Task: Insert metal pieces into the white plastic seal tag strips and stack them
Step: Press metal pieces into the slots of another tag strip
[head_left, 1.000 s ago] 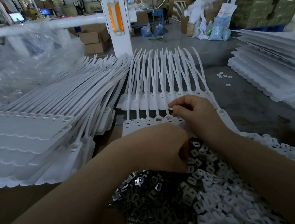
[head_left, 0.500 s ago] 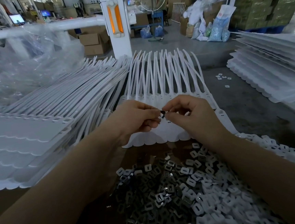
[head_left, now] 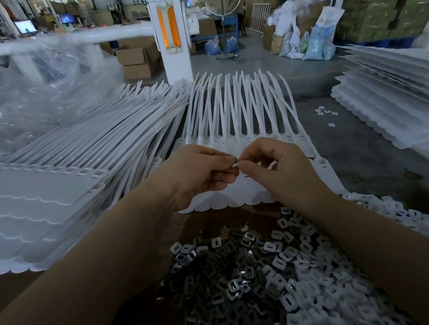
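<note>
A sheet of joined white seal tag strips (head_left: 238,124) lies flat ahead of me, tails fanning away. Above its near row of tags, my left hand (head_left: 199,174) and my right hand (head_left: 279,172) meet fingertip to fingertip. Between them they pinch one small piece (head_left: 235,164), white on its visible edge; which kind it is I cannot tell. A heap of dark metal pieces (head_left: 218,273) lies near me, and a heap of white plastic caps (head_left: 329,276) spreads to its right.
A tall pile of strip sheets (head_left: 62,180) fills the left. More sheets (head_left: 397,104) are piled at the right. Crumpled clear plastic (head_left: 26,96) and a white post with an orange insert (head_left: 169,34) stand behind. A few loose caps (head_left: 325,112) lie on the grey surface.
My left hand rose from the metal heap to meet my right hand over the sheet. Both hands now pinch a small piece between their fingertips.
</note>
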Motion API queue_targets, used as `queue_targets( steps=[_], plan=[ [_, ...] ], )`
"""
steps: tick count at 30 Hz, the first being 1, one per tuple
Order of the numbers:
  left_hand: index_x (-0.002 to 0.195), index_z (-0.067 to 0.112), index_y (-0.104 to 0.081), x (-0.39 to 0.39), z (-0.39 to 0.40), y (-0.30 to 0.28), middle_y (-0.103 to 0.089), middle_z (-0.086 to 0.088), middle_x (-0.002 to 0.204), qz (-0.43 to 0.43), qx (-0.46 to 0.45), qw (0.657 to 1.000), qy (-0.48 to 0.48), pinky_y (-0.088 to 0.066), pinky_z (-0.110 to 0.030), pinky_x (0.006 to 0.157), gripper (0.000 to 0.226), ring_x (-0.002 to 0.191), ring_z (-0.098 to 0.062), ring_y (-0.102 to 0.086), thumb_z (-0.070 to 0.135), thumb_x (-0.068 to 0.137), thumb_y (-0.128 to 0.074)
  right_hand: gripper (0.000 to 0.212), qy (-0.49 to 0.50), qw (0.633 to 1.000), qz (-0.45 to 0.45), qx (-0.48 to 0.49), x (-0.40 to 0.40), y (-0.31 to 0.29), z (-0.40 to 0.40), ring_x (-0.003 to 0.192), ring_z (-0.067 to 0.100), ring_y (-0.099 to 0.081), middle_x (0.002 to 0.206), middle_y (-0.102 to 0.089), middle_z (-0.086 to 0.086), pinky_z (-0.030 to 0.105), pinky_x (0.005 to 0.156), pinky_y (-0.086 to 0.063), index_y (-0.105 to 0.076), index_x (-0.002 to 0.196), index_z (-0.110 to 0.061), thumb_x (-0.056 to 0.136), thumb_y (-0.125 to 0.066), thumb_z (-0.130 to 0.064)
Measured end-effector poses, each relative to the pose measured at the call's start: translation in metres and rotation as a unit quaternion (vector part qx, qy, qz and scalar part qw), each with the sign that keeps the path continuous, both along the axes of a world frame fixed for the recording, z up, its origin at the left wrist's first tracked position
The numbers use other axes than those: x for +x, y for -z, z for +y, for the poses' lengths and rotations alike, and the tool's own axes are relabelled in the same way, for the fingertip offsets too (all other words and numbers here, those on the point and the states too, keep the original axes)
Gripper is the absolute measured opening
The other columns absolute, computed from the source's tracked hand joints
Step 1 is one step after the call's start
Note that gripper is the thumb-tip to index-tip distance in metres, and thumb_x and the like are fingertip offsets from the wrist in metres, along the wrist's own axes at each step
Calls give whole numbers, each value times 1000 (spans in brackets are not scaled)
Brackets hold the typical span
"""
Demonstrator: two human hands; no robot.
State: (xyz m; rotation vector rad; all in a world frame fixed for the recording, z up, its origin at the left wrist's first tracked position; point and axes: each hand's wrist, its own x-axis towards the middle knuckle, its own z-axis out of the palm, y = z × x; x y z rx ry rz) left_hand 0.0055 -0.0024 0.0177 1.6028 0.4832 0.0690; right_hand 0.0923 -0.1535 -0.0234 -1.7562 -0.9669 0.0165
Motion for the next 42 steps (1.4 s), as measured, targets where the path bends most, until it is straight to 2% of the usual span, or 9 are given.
queue_targets(
  steps=[5, 12, 16, 19, 25, 29, 32, 36, 42],
  plan=[
    [102, 0, -70, -1, -1, -3, -76, -12, 87, -17, -25, 999, 19, -56, -20, 62, 13, 70, -13, -70, 4, 91, -64, 7, 17, 1000, 11, 4, 2, 0, 1, 72, 15, -57, 77, -63, -5, 15, 62, -43, -66, 82, -15, 89, -67, -15],
    [89, 11, -73, 2, 0, 3, -75, -4, 81, -39, 68, 997, 3, -55, -16, 64, 4, 74, -12, -70, 9, 87, -70, 6, 24, 999, 31, -28, 3, 1, 2, 74, 17, -61, 81, -67, -3, 16, 64, -46, -68, 84, -19, 89, -67, -22],
    [84, 20, -73, 6, 7, 8, -74, 2, 72, -78, 219, 972, -17, -51, -11, 58, 9, 62, -2, -68, 12, 88, -70, 6, 39, 997, 57, -32, 3, 2, 3, 83, 18, -66, 83, -70, -3, 31, 78, -54, -67, 87, -22, 91, -64, -22],
    [82, 29, -72, 10, 10, 16, -72, 5, 71, -65, 335, 940, -14, -52, -11, 59, 14, 64, -4, -66, 18, 90, -69, 8, 55, 996, 64, -23, 5, 3, 4, 80, 8, -66, 81, -69, -6, 23, 75, -51, -68, 88, -21, 92, -62, -19],
    [95, 23, -77, 16, 9, 25, -62, 20, 67, -36, 419, 907, 3, -39, -1, 50, 12, 57, 14, -56, 20, 93, -65, 9, 70, 995, 64, -27, 6, 4, 4, 82, 10, -65, 82, -69, -4, 25, 78, -52, -69, 91, -20, 92, -61, -18],
    [96, 25, -78, 18, 6, 25, -65, 20, 73, -26, 441, 897, 2, -42, -3, 52, 11, 64, 5, -61, 25, 91, -68, 9, 72, 995, 66, -27, 6, 5, 4, 82, 10, -66, 83, -69, -4, 27, 79, -53, -69, 92, -20, 92, -61, -18],
    [97, 24, -78, 21, 5, 25, -72, 10, 79, -7, 443, 896, 8, -49, -14, 55, 12, 65, -7, -65, 27, 90, -69, 9, 71, 995, 69, -26, 6, 5, 4, 83, 10, -66, 84, -69, -3, 27, 80, -53, -69, 93, -20, 92, -61, -17],
    [99, 23, -77, 23, 5, 23, -72, 8, 80, 9, 439, 898, 16, -41, -14, 51, 14, 57, -3, -57, 28, 90, -69, 9, 69, 995, 72, -27, 7, 5, 4, 83, 10, -66, 84, -69, -3, 27, 81, -54, -69, 94, -19, 93, -61, -16],
    [101, 23, -76, 23, 7, 20, -71, 7, 83, 31, 426, 904, 29, -42, -16, 55, 14, 65, -4, -59, 26, 90, -69, 9, 68, 995, 72, -31, 7, 5, 4, 85, 11, -66, 85, -70, -3, 30, 82, -54, -69, 94, -20, 93, -61, -17]
  ],
)
